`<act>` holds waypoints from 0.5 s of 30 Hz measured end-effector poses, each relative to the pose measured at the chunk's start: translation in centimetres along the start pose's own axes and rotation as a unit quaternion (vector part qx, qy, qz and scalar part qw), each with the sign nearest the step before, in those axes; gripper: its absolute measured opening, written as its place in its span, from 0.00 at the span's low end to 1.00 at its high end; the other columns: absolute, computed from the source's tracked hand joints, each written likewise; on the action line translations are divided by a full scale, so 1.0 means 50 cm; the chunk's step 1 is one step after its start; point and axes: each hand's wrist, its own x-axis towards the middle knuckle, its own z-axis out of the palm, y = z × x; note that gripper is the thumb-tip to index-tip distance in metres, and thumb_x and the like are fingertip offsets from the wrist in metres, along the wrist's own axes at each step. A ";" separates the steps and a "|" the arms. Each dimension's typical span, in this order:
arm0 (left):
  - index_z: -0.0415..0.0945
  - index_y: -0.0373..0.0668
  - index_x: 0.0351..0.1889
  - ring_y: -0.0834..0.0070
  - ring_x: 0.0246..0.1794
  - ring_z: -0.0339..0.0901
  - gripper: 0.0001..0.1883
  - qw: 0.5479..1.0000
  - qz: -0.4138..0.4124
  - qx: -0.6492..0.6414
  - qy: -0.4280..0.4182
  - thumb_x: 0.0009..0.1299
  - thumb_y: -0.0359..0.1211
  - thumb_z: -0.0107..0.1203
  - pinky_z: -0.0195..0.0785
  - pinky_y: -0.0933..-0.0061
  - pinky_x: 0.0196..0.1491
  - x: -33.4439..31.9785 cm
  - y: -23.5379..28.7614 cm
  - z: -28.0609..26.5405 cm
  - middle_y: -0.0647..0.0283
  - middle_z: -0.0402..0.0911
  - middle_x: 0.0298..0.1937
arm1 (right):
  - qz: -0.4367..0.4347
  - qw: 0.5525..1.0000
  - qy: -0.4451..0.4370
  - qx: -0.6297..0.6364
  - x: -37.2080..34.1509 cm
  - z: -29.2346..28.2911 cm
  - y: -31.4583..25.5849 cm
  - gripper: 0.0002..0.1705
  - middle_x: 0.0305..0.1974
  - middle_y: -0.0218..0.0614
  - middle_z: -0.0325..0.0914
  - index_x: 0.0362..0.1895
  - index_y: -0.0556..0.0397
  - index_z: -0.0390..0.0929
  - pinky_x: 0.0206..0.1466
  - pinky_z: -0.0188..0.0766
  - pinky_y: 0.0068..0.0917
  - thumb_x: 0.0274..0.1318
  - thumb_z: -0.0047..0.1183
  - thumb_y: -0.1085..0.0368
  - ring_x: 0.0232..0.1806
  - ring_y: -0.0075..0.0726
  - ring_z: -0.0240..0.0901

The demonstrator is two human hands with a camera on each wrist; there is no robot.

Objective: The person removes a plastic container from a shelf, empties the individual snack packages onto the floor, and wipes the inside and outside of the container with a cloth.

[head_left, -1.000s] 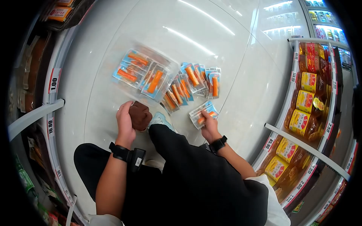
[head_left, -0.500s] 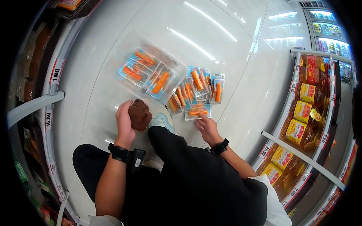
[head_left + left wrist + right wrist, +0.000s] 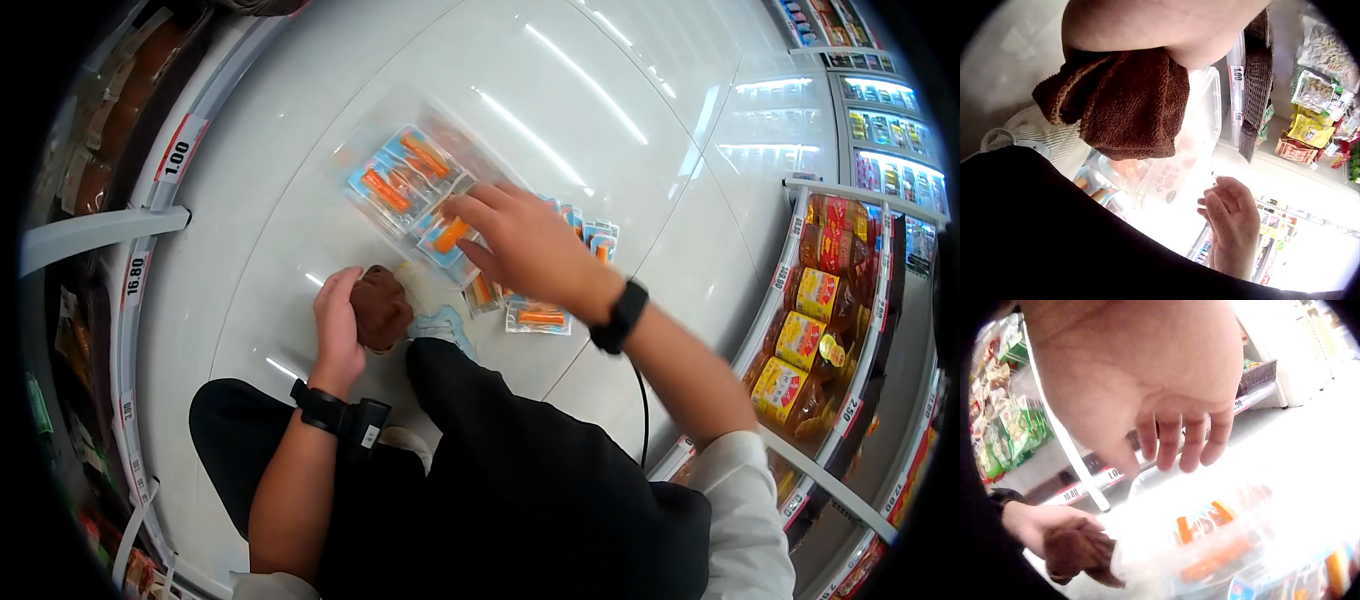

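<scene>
Grasping the brown cloth [image 3: 382,312] in the left hand [image 3: 338,335], with grip partly hidden. Poising the right hand [image 3: 520,235] over the clear box [image 3: 462,135], loose fingers apart, partly hiding orange-stick packs [image 3: 387,188] inside and on the floor [image 3: 680,250].

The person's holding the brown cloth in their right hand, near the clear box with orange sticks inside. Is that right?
Not quite: the left hand holds the brown cloth, as the head view shows. It is near the clear box with orange sticks inside.
</scene>
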 end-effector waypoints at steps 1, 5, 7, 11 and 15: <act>0.77 0.39 0.45 0.76 0.45 0.76 0.10 1.000 0.003 -0.001 0.000 0.73 0.35 0.54 0.70 0.73 0.51 -0.003 0.001 -0.002 0.64 0.79 0.43 | -0.021 0.998 -0.054 -0.039 0.034 0.012 0.019 0.19 0.44 0.38 0.77 0.49 0.51 0.76 0.52 0.73 0.36 0.51 0.62 0.67 0.49 0.46 0.74; 0.77 0.39 0.46 0.76 0.45 0.76 0.10 1.000 0.014 -0.009 0.015 0.73 0.36 0.54 0.70 0.73 0.51 -0.008 0.010 -0.014 0.64 0.79 0.42 | -0.086 0.940 -0.230 -0.237 0.123 0.081 0.068 0.20 0.46 0.33 0.78 0.49 0.49 0.77 0.53 0.73 0.39 0.49 0.62 0.67 0.53 0.40 0.76; 0.77 0.39 0.45 0.77 0.45 0.76 0.11 0.999 0.015 -0.014 0.029 0.73 0.36 0.55 0.70 0.74 0.51 -0.011 0.015 -0.022 0.64 0.78 0.42 | -0.068 0.920 -0.297 -0.245 0.153 0.107 0.076 0.20 0.47 0.33 0.78 0.48 0.49 0.78 0.53 0.72 0.40 0.48 0.63 0.66 0.54 0.39 0.76; 0.77 0.39 0.45 0.77 0.44 0.76 0.11 0.998 0.032 -0.038 0.038 0.73 0.36 0.55 0.70 0.73 0.50 -0.010 0.023 -0.042 0.65 0.78 0.42 | -0.074 0.877 -0.373 -0.294 0.167 0.141 0.099 0.21 0.49 0.32 0.78 0.46 0.48 0.79 0.53 0.72 0.47 0.45 0.65 0.62 0.55 0.38 0.76; 0.77 0.39 0.45 0.77 0.44 0.75 0.10 0.998 0.039 -0.040 0.042 0.73 0.36 0.55 0.70 0.74 0.50 -0.011 0.027 -0.056 0.65 0.78 0.42 | -0.103 0.869 -0.376 -0.305 0.177 0.140 0.106 0.22 0.48 0.31 0.78 0.47 0.47 0.80 0.53 0.72 0.49 0.44 0.66 0.62 0.55 0.39 0.76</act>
